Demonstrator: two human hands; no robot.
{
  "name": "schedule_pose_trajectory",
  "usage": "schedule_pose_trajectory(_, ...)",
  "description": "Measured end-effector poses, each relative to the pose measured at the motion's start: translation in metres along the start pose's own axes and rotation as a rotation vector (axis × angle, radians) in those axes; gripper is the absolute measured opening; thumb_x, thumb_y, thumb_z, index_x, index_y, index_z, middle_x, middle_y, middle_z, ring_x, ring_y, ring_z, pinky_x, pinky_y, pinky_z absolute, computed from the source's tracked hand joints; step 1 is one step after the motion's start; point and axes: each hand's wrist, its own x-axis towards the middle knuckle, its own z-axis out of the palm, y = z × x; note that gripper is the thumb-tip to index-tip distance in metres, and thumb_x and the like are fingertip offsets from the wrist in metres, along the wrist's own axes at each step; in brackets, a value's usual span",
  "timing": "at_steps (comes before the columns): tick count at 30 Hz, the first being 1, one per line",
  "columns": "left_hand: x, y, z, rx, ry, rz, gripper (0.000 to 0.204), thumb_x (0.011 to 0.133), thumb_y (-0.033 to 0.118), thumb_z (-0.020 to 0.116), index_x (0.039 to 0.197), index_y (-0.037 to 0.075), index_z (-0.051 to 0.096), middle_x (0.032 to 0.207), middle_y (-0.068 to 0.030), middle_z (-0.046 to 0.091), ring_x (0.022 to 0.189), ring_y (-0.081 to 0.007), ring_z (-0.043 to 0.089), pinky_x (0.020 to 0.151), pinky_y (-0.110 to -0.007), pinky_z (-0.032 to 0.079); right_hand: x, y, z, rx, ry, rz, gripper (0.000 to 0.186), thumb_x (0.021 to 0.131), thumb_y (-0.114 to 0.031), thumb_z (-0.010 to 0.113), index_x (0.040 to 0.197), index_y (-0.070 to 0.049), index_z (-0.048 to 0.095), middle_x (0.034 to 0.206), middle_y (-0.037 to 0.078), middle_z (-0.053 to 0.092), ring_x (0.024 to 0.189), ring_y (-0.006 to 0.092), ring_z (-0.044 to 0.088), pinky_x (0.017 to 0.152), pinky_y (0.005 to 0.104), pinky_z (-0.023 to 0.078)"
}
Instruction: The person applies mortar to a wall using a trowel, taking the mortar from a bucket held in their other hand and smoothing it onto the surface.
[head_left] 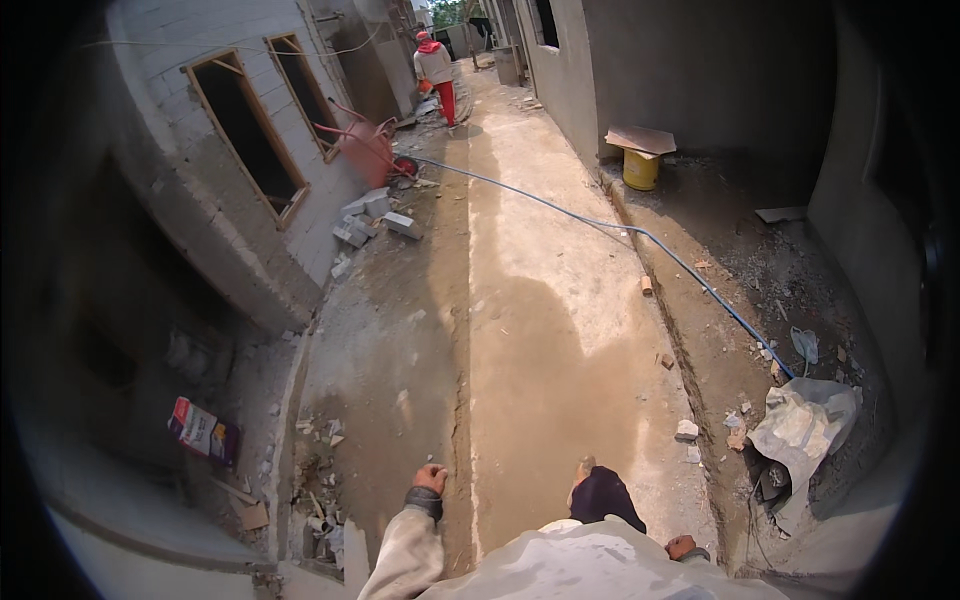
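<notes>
Sheeting [802, 425] lies crumpled at the frame's lower right, probably light, soft, best gathered by an edge; the left hand [431, 479], lower centre, curls its grip fist-like; the grip of the right hand [680, 547] cannot be told.

A building site outdoors: an unplastered block wall [271, 95] with dark window openings [245, 135], a wheelbarrow [368, 155], loose blocks [402, 225] and rubble [335, 432] beside a rough path [540, 400].
</notes>
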Motion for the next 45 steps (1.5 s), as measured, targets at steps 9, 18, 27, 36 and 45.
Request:
schedule_pose_trajectory(9, 0.247, 0.118, 0.058, -0.073, -0.060, 0.106, 0.032, 0.074, 0.028, 0.064, 0.095, 0.003, 0.066, 0.089, -0.0149, 0.067, 0.084, -0.0252, 0.064, 0.078, -0.033, 0.049, 0.162, -0.195, -0.014, -0.110, -0.066, 0.065, 0.017, 0.071, -0.011, 0.066, 0.086, -0.002, 0.067, 0.077, 0.016, 0.066, 0.065, 0.0211, 0.065, 0.057, 0.0327, 0.052)
schedule_pose_trajectory(18, 0.233, 0.039, 0.119, 0.713, -0.853, -0.271, 0.041, 0.084, 0.034, 0.046, 0.120, 0.018, 0.058, 0.127, -0.0115, 0.051, 0.116, -0.0237, 0.050, 0.101, -0.038, 0.036, 0.385, -0.552, -0.108, -0.144, 0.202, -0.701, 0.017, 0.074, -0.010, 0.060, 0.082, 0.005, 0.062, 0.065, 0.009, 0.062, 0.054, 0.0133, 0.057, 0.053, 0.0287, 0.048)
schedule_pose_trajectory(27, 0.436, 0.099, 0.133, 0.548, -0.978, -0.403, 0.046, 0.086, 0.036, 0.042, 0.129, 0.020, 0.048, 0.135, -0.0095, 0.042, 0.123, -0.0223, 0.043, 0.104, -0.037, 0.031, 0.455, -0.791, -0.057, -0.442, 0.022, -0.531, 0.030, 0.069, -0.025, 0.072, 0.059, 0.001, 0.061, 0.058, 0.011, 0.062, 0.053, 0.0198, 0.058, 0.054, 0.0321, 0.046)
schedule_pose_trajectory(36, 0.884, 0.366, 0.058, -0.014, -0.023, -0.039, 0.029, 0.073, 0.026, 0.063, 0.088, 0.002, 0.067, 0.082, -0.0156, 0.067, 0.078, -0.0242, 0.065, 0.074, -0.034, 0.050, 0.521, -0.857, -0.027, 0.119, 0.027, -0.066, 0.017, 0.073, 0.005, 0.052, 0.085, 0.006, 0.064, 0.069, 0.017, 0.064, 0.058, 0.0244, 0.063, 0.054, 0.0340, 0.053)
schedule_pose_trajectory(45, 1.119, 0.461, 0.104, 0.005, -0.083, -0.037, 0.028, 0.076, 0.022, 0.062, 0.096, 0.003, 0.066, 0.084, -0.0099, 0.067, 0.076, -0.0192, 0.063, 0.073, -0.031, 0.049, 0.724, -1.008, -0.028, -0.242, -0.095, -0.015, 0.036, 0.061, -0.016, 0.072, 0.093, 0.000, 0.065, 0.093, 0.017, 0.065, 0.089, 0.0276, 0.064, 0.080, 0.0366, 0.051)
